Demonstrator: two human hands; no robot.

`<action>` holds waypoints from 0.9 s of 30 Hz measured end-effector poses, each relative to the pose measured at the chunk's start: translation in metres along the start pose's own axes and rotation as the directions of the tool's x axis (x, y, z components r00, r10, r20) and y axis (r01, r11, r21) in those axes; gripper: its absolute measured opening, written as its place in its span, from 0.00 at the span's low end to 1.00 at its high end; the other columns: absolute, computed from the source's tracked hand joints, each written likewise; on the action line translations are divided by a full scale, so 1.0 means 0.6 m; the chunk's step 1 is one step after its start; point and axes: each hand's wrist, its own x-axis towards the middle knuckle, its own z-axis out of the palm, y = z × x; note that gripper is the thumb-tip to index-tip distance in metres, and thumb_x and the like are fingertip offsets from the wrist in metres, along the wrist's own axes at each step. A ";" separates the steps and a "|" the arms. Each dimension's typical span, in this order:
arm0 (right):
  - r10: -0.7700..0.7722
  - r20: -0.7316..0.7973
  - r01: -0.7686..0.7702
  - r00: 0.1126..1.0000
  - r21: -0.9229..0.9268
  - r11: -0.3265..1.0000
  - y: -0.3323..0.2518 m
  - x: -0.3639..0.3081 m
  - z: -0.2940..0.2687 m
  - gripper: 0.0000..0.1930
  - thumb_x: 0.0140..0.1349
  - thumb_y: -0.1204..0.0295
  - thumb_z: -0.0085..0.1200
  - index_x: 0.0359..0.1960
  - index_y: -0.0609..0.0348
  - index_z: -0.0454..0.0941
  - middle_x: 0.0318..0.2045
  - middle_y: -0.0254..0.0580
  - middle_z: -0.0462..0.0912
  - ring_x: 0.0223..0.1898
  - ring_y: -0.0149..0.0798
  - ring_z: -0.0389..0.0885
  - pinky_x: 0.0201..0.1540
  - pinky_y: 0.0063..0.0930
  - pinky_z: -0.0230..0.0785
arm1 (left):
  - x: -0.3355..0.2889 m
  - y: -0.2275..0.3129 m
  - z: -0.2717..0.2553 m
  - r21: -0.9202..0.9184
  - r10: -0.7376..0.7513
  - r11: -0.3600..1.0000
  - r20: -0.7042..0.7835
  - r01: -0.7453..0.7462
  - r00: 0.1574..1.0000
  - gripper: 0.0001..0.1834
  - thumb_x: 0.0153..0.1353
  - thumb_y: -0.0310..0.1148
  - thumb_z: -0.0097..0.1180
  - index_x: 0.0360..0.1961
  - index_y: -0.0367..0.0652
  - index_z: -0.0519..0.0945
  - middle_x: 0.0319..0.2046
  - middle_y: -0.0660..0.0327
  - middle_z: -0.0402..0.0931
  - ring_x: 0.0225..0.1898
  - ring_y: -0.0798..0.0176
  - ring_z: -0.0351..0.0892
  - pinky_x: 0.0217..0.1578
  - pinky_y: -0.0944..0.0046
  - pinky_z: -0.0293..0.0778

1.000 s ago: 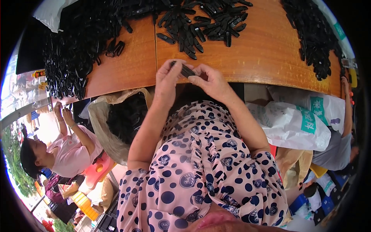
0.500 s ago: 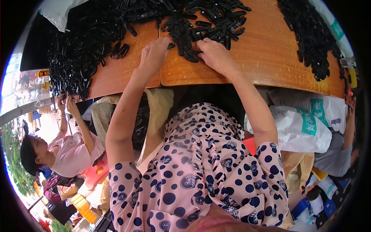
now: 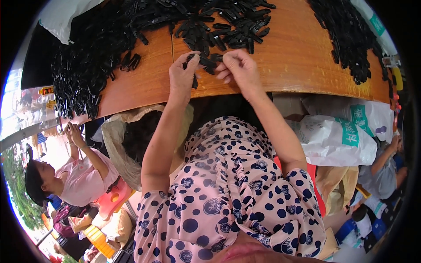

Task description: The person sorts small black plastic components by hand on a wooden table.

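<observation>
Both my hands are over the near edge of the wooden table (image 3: pixel 289 61), close together. My left hand (image 3: pixel 180 79) is closed, thumb against fingers, on a few long black plastic pieces (image 3: pixel 194 82) that stick out past the fingers. Just to the right, my right hand (image 3: pixel 244 73) pinches the end of another long black plastic piece (image 3: pixel 216 57), its lower fingers loosely curled. More such pieces lie between the hands, and I cannot make out which hand bears them. Beyond my fingertips spreads a loose heap of the same black pieces (image 3: pixel 239 26).
A large black heap (image 3: pixel 74 65) covers the table's left, another (image 3: pixel 351 48) its right. Below the edge are an open sack (image 3: pixel 115 142) at left and white plastic bags (image 3: pixel 337 144) at right. One co-worker (image 3: pixel 87 175) sits at left, another (image 3: pixel 381 175) at far right.
My hands have drawn back from the heap toward the table edge and come closer together, now lifting black plastic pieces. The view has shifted slightly.
</observation>
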 end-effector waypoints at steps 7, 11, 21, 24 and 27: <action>-0.094 -0.034 0.096 0.995 0.064 0.993 0.030 -0.020 0.037 0.12 0.70 0.69 0.45 0.49 0.64 0.70 0.30 0.40 0.81 0.26 0.27 0.81 0.25 0.15 0.71 | -0.017 0.001 0.034 -0.107 0.088 0.990 -0.048 -0.092 0.995 0.12 0.65 0.29 0.55 0.48 0.38 0.78 0.34 0.63 0.78 0.34 0.72 0.76 0.28 0.76 0.72; -0.152 -0.014 0.152 0.988 0.030 0.988 0.044 -0.025 0.041 0.13 0.71 0.71 0.44 0.51 0.64 0.73 0.29 0.35 0.79 0.26 0.23 0.76 0.27 0.14 0.70 | -0.027 0.002 0.030 -0.238 0.021 0.971 -0.022 -0.025 1.000 0.16 0.66 0.31 0.52 0.53 0.35 0.75 0.36 0.62 0.78 0.35 0.73 0.76 0.27 0.77 0.71; -0.208 -0.099 0.207 0.973 -0.024 0.978 0.053 -0.036 0.024 0.10 0.68 0.73 0.47 0.48 0.63 0.74 0.27 0.32 0.78 0.25 0.23 0.74 0.27 0.15 0.68 | -0.053 -0.011 0.051 0.019 0.156 0.987 0.074 -0.157 0.985 0.19 0.66 0.32 0.53 0.56 0.36 0.72 0.36 0.65 0.77 0.34 0.76 0.73 0.28 0.77 0.66; -0.043 -0.059 0.058 0.997 0.282 0.958 0.071 -0.042 0.049 0.08 0.68 0.72 0.48 0.45 0.61 0.73 0.24 0.33 0.76 0.21 0.23 0.73 0.22 0.16 0.66 | -0.038 -0.058 0.013 -0.036 0.188 0.982 0.010 -0.187 0.982 0.14 0.64 0.29 0.55 0.48 0.35 0.75 0.34 0.60 0.77 0.28 0.72 0.73 0.26 0.73 0.71; -0.080 -0.047 0.092 0.996 0.420 0.903 0.091 -0.041 0.044 0.07 0.67 0.73 0.48 0.42 0.64 0.70 0.21 0.37 0.76 0.18 0.26 0.74 0.19 0.19 0.65 | -0.053 -0.030 0.036 -0.059 0.098 0.994 0.112 -0.091 0.989 0.11 0.65 0.28 0.53 0.47 0.35 0.74 0.35 0.57 0.77 0.25 0.70 0.73 0.18 0.73 0.68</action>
